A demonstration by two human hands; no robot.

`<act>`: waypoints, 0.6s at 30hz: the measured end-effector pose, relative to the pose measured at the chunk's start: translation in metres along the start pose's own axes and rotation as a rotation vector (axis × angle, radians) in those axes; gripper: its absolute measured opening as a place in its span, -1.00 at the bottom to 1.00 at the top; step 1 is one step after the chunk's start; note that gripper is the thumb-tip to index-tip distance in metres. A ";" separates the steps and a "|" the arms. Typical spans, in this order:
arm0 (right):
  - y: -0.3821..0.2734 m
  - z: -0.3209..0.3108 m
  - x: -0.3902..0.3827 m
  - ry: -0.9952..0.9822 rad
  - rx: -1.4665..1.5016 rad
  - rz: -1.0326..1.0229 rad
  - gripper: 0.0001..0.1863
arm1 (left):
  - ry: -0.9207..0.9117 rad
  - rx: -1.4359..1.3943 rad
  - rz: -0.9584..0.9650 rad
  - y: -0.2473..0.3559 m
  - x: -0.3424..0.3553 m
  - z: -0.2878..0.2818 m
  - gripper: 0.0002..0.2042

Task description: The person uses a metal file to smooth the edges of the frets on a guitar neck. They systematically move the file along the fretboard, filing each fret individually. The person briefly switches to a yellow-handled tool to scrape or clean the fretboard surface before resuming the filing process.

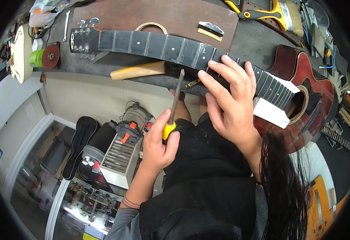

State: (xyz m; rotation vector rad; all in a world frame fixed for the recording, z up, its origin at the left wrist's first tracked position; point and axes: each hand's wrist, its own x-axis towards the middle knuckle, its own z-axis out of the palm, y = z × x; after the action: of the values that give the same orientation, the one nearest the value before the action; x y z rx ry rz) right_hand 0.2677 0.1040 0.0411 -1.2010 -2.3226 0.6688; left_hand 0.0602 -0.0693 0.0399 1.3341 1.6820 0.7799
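A red acoustic guitar (323,90) lies across the bench, its dark fretboard (155,45) running left to the headstock (85,40). White paper (270,113) lines both sides of the fretboard's end near the soundhole. My right hand (233,104) rests on the upper fretboard with fingers spread and fingertips touching it, holding nothing. In front of the neck, my left hand (159,144) is closed around the yellow handle of a slim file (177,96). The file's grey tapered blade points up, its tip just short of the neck's near edge. Pale dust marks several fret positions.
A wooden-handled brush (139,71) and a small yellow cutter (192,83) lie at the bench's near edge. Behind the neck are a wooden ring (151,26), a black-edged block (210,30) and a wide paintbrush (267,15). A green-and-red spool (47,57) and a wrench (66,26) sit left.
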 end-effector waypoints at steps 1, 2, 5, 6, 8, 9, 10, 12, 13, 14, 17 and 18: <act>0.002 0.001 -0.002 -0.002 -0.010 0.006 -0.32 | -0.016 0.012 0.007 -0.001 0.001 0.002 -0.35; 0.003 0.005 -0.002 0.003 -0.009 0.000 -0.32 | -0.026 0.030 0.011 -0.001 0.002 0.001 -0.35; 0.005 0.008 -0.002 -0.005 0.001 0.002 -0.32 | -0.018 0.059 -0.007 0.002 0.004 0.003 -0.36; 0.003 0.004 -0.001 -0.025 0.009 0.014 -0.32 | -0.012 0.062 -0.014 0.005 0.005 0.004 -0.37; 0.002 0.005 -0.001 -0.037 0.013 0.022 -0.33 | -0.007 0.060 -0.068 0.012 0.004 0.003 -0.37; 0.003 0.007 -0.002 -0.030 0.009 0.019 -0.33 | -0.008 0.072 -0.063 0.013 0.004 0.003 -0.37; 0.003 0.008 -0.003 -0.023 0.005 0.015 -0.33 | -0.009 0.083 -0.058 0.013 0.004 0.004 -0.37; 0.003 0.005 -0.001 -0.040 0.008 0.025 -0.33 | -0.014 0.097 -0.049 0.015 0.007 0.003 -0.37; 0.002 0.004 0.000 -0.049 0.009 0.030 -0.33 | -0.017 0.101 -0.047 0.017 0.009 0.003 -0.37; 0.003 0.004 -0.001 -0.047 0.012 0.031 -0.33 | -0.018 0.108 -0.045 0.017 0.010 0.003 -0.37; 0.003 0.006 -0.001 -0.042 0.015 0.034 -0.35 | -0.015 0.155 -0.026 0.017 0.011 0.004 -0.37; 0.003 0.007 -0.001 -0.040 0.015 0.037 -0.36 | -0.012 0.151 -0.027 0.017 0.011 0.005 -0.37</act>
State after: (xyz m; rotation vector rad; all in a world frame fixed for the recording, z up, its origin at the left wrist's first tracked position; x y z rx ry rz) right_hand 0.2663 0.1029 0.0340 -1.2371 -2.3287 0.7282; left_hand 0.0711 -0.0543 0.0492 1.4131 1.7744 0.6383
